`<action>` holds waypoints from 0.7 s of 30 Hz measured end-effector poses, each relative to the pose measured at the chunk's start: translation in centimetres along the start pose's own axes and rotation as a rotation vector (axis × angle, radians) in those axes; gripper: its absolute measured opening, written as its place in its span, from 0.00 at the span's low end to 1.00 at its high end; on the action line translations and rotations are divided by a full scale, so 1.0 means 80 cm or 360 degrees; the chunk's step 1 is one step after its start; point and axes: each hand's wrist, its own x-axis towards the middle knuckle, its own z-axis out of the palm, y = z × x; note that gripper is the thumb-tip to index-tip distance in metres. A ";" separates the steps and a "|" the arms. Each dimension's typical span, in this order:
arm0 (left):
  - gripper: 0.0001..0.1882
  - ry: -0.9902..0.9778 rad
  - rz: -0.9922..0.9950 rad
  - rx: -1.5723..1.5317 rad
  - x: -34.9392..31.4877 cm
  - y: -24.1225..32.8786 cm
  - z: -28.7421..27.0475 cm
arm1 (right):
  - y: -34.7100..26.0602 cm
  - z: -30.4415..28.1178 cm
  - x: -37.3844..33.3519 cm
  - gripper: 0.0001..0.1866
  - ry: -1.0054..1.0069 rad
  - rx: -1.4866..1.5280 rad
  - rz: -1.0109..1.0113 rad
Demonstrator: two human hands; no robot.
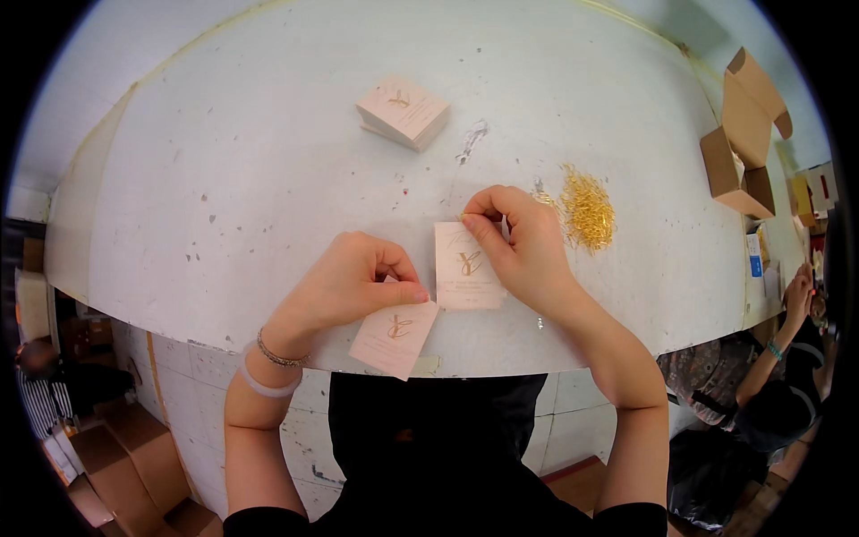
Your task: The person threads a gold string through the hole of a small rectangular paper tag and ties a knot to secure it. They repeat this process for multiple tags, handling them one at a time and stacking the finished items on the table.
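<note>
A pale pink card (395,341) with gold lettering hangs tilted from my left hand (356,279), its upper edge pinched between thumb and fingers. My right hand (521,240) is closed at the top edge of a second pale pink card (467,273), thumb and forefinger pressed together there. A tiny gold bit shows at those fingertips, too small to make out fully. Part of the second card lies hidden behind my right hand. Just right of that hand is a heap of small gold wire pieces (588,210), which look like pins.
Farther back on the white table (268,134) sits a stack of similar cards (403,109). An open cardboard box (741,170) stands at the far right. Another person's hand (797,294) shows at the right edge. Cardboard boxes (125,456) are on the floor at lower left.
</note>
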 end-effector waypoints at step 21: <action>0.07 -0.0377 0.0118 0.0095 0.001 0.003 -0.024 | 0.024 -0.082 0.026 0.03 0.0113 -0.0499 0.0208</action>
